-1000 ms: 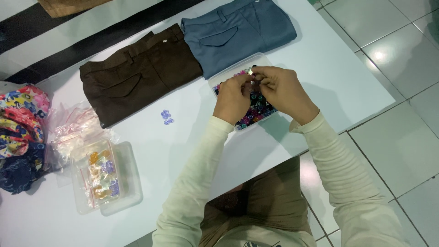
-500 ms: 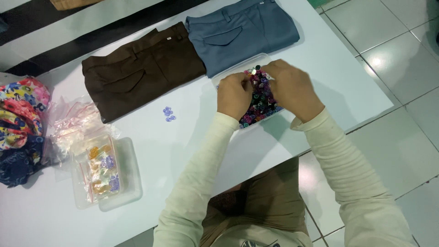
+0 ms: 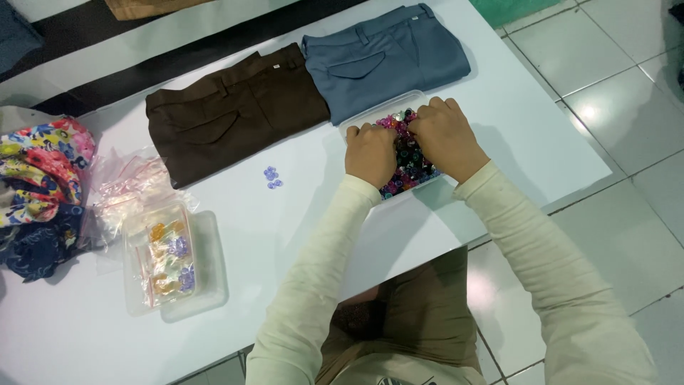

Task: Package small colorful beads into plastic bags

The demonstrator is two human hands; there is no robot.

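A clear plastic tray (image 3: 360, 122) full of small colourful beads (image 3: 407, 170) sits on the white table (image 3: 299, 235), just in front of the folded trousers. Both my hands are down in it. My left hand (image 3: 370, 152) rests knuckles-up on the beads at the tray's left side. My right hand (image 3: 443, 137) covers the right side, its fingers curled with the tips among the beads. The fingertips of both hands are hidden, so I cannot see whether either holds a bead.
Folded brown trousers (image 3: 228, 114) and blue-grey trousers (image 3: 385, 57) lie side by side at the back. A few purple beads (image 3: 272, 177) lie loose mid-table. At left are a clear box of bagged beads (image 3: 171, 260), small zip bags (image 3: 127, 189) and floral fabric (image 3: 39, 164).
My hands were raised together just above the tray, pinching something small. They have dropped down into the beads and moved slightly apart.
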